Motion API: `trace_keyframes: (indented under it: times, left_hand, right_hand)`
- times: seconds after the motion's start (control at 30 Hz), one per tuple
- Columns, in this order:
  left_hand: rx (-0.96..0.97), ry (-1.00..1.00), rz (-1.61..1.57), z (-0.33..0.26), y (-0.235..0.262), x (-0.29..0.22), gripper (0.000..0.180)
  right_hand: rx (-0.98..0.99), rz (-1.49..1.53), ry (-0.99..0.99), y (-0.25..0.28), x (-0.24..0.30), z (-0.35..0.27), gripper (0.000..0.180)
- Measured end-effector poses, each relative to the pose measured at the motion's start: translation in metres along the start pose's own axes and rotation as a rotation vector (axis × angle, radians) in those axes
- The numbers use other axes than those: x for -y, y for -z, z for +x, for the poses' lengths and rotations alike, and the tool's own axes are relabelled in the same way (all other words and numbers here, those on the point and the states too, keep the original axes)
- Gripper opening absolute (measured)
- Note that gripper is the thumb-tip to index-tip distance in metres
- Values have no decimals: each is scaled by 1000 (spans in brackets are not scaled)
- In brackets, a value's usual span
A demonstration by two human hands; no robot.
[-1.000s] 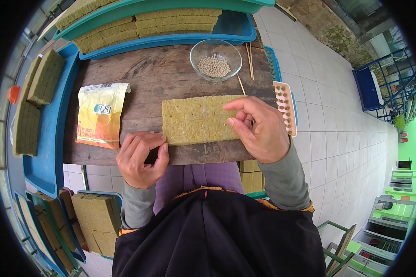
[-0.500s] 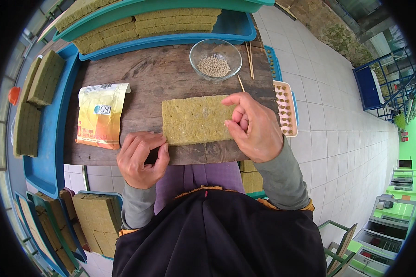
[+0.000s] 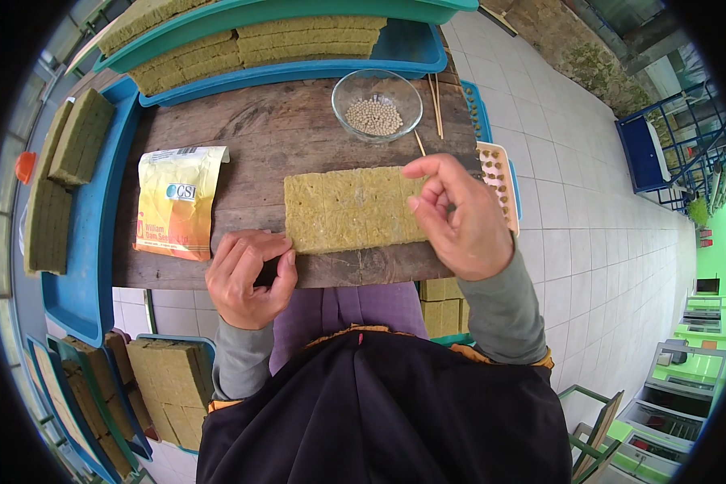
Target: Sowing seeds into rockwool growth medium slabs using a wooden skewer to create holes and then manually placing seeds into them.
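Note:
A yellow-green rockwool slab (image 3: 347, 211) with rows of small holes lies on the wooden table in front of me. My left hand (image 3: 248, 278) is at its near left corner, with curled fingers and fingertips against the edge. Over the slab's right end hovers my right hand (image 3: 464, 222). Its index finger points out, the thumb is bent and the other fingers are curled in; whatever lies inside them is hidden. Beyond the slab stands a glass bowl (image 3: 377, 105) of pale round pellets (image 3: 373, 118). A thin wooden stick (image 3: 420, 143) lies near the bowl.
Left on the wooden table (image 3: 250, 137) is a yellow-orange packet (image 3: 177, 202). Blue trays (image 3: 97, 218) and a green tray (image 3: 298, 16) hold more rockwool slabs. Two sticks (image 3: 436, 105) lie by the right edge. Past that edge is a pale tray of small plugs (image 3: 508, 189).
My right hand has moved right and slightly back over the slab's end, uncovering more of it. My left hand stays at the corner.

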State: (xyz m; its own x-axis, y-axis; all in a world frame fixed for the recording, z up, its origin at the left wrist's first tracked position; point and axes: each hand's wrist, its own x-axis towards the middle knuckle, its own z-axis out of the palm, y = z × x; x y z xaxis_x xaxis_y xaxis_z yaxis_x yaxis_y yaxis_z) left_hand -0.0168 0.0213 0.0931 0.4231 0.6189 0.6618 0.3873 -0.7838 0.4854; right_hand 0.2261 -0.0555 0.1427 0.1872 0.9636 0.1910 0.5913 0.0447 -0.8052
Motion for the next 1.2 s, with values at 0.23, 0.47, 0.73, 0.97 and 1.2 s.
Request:
trace_keyframes:
  times: [0.23, 0.47, 0.73, 0.97, 1.2]
  left_hand:
    - [-2, -4, -1, 1, 0, -1, 14]
    - [-9, -12, -14, 2, -2, 0, 12]
    - [-5, -4, -2, 0, 1, 1, 12]
    - [-4, -1, -8, 1, 0, -1, 12]
    - [13, 8, -23, -1, 1, -1, 12]
  right_hand:
    - [-82, -391, 189, 29, 14, 41, 13]
    - [70, -794, 90, 13, 9, 110, 11]
    - [300, -1044, -67, -24, 13, 146, 14]
    - [380, -994, -117, -20, 11, 151, 18]
    - [453, -1048, -155, -19, 22, 150, 20]
